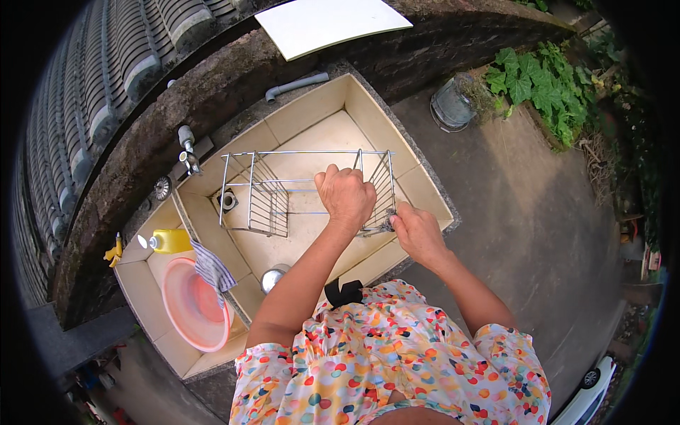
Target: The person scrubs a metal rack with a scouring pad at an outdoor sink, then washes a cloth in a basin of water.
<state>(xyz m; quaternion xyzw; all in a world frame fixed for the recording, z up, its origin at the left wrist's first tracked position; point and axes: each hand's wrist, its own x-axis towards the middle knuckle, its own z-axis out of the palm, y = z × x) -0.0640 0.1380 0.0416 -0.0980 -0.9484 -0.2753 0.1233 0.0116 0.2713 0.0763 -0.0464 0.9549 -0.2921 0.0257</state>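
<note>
A metal wire rack (269, 212) stands in the larger basin of a tiled outdoor sink (313, 127). My left hand (346, 195) is closed around a part of the rack near its right end; the fingers hide the exact bar. Pinched in my right hand (419, 234) is a dark scouring pad, probably steel wool (390, 220), pressed against the rack's right end wires. A shiny round metal object (273, 278) lies in the basin, partly hidden by my left forearm.
The smaller basin at the left holds a pink plastic basin (186, 313) and a yellow bottle (174, 241). A striped cloth (211, 268) hangs over the divider. A metal tap (189, 156), a strainer (162, 188) and a grey pipe (297, 86) are along the back edge.
</note>
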